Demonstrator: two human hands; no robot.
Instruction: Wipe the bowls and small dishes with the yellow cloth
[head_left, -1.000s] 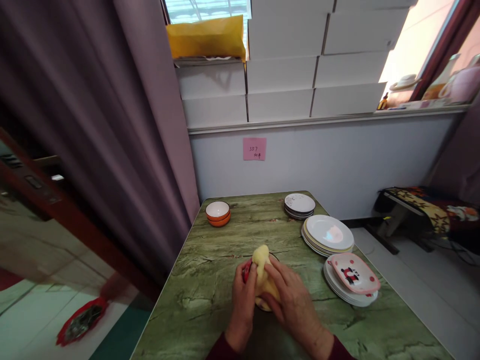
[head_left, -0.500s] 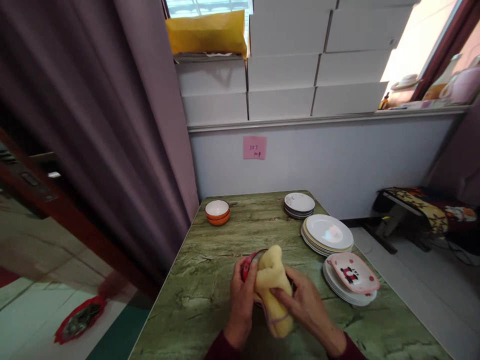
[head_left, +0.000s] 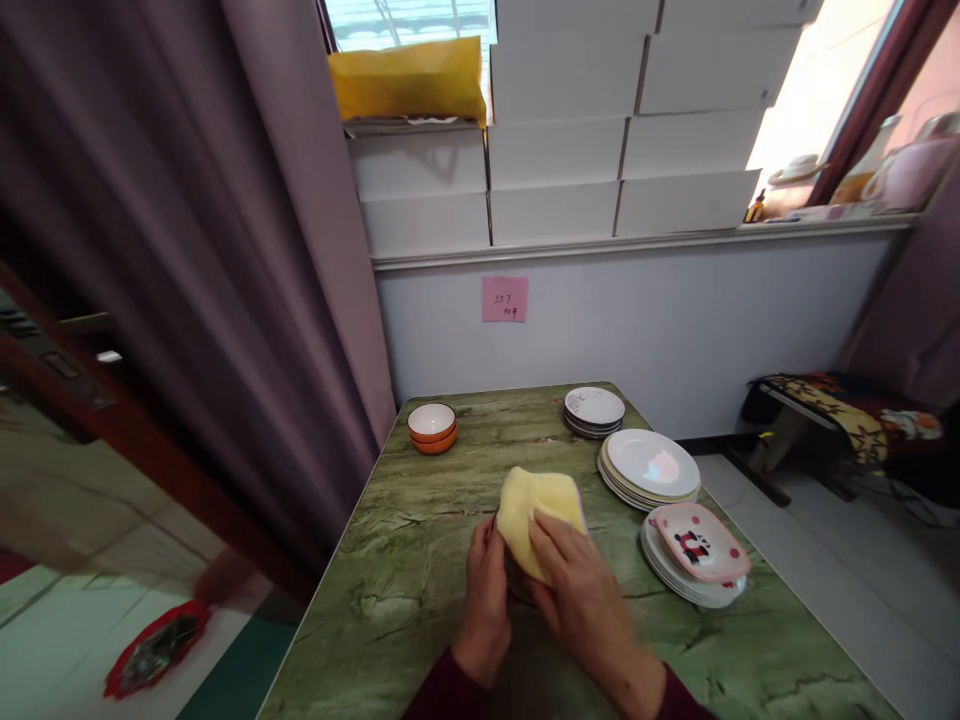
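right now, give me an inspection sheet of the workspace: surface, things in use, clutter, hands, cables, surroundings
Surface: table, green, wood-patterned
Things in use: yellow cloth over an item, mostly hidden, type unclear
Clutter: stacked orange bowls far left; plates in three stacks along the right edge, pink dish atop the nearest
Hands: left hand grips the item's left side; right hand holds the cloth
Cables: possible thin cable far right, unclear
Surroundings: curtain at left; pink note on the wall

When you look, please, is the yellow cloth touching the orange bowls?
No, the yellow cloth is under the right hand, with table between it and the orange bowls.
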